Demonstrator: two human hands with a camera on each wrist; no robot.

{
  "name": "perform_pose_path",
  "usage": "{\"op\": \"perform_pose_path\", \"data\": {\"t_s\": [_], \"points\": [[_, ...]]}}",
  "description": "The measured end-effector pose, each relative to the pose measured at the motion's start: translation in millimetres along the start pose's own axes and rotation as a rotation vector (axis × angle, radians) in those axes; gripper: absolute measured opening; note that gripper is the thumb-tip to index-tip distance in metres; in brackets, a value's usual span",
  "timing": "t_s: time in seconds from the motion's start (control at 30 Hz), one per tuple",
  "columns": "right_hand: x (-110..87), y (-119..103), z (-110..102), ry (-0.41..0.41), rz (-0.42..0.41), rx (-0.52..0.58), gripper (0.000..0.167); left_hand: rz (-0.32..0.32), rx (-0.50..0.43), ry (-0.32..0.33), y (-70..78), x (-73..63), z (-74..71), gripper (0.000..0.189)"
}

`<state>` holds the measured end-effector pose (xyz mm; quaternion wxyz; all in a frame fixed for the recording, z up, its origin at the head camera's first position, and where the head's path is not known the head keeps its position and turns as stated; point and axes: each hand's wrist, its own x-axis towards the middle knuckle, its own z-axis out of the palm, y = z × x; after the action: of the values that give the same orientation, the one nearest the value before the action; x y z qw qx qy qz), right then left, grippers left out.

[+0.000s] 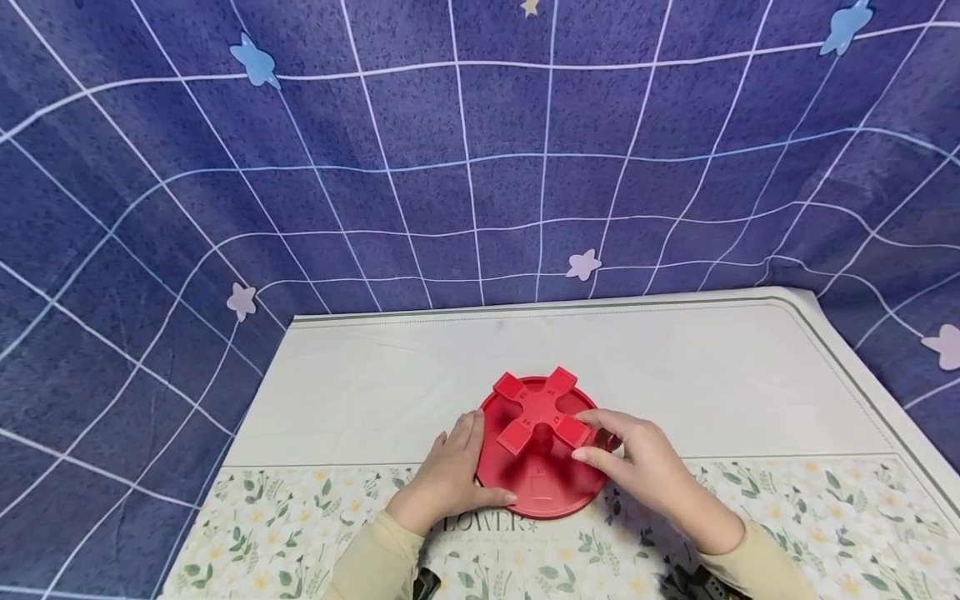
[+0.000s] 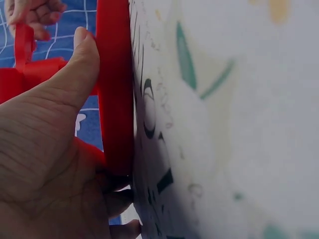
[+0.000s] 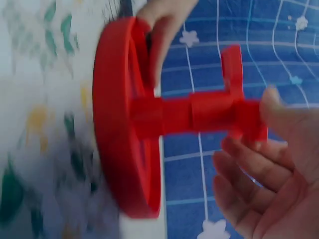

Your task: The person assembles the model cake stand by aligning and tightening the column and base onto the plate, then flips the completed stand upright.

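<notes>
A red round base (image 1: 551,497) with a raised rim lies flat on the table. From its middle rises a short red post (image 3: 174,115), topped by a red cross-shaped piece (image 1: 540,407) with several flat arms. My left hand (image 1: 446,477) grips the base's left edge, the thumb over the rim and the other fingers around its side. My right hand (image 1: 637,462) pinches the near right arm of the cross between thumb and fingers. In the right wrist view its remaining fingers curl loosely below the cross. Part of the post is hidden under the cross in the head view.
The table cover is white at the back (image 1: 375,375) and flower-printed in front (image 1: 300,533). A blue curtain (image 1: 510,192) with a grid and stars hangs behind and along the sides. Dark wrist devices (image 1: 426,583) sit by both sleeves.
</notes>
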<state>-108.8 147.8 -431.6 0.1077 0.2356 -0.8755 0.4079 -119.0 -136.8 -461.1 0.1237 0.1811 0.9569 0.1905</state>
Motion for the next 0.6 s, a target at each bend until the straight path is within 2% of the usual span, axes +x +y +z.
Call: {"op": "perform_pose_path", "data": {"t_s": [0.07, 0.17, 0.27, 0.4, 0.5, 0.6], "points": [[-0.4, 8.2, -3.3, -0.028, -0.002, -0.012, 0.05, 0.022, -0.011, 0.004, -2.2, -1.0, -0.4, 0.123], [-2.5, 20.7, -6.1, -0.077, 0.002, -0.092, 0.066, 0.057, -0.045, 0.01, -6.2, -2.3, -4.2, 0.122], [-5.4, 31.5, -6.2, -0.188, 0.021, -0.174, 0.088, 0.083, -0.065, 0.002, -11.6, -2.5, -8.1, 0.121], [-7.5, 41.0, -3.3, -0.354, 0.042, -0.193, 0.113, 0.112, -0.065, -0.007, -19.2, -2.0, -8.4, 0.12], [-6.2, 46.0, -0.1, -0.39, 0.032, -0.216, 0.119, 0.131, -0.045, 0.007, -21.9, -1.2, -7.2, 0.119], [-3.9, 49.6, 3.1, -0.378, 0.017, -0.254, 0.119, 0.148, 0.0, 0.038, -22.8, 1.6, -5.3, 0.119]]}}
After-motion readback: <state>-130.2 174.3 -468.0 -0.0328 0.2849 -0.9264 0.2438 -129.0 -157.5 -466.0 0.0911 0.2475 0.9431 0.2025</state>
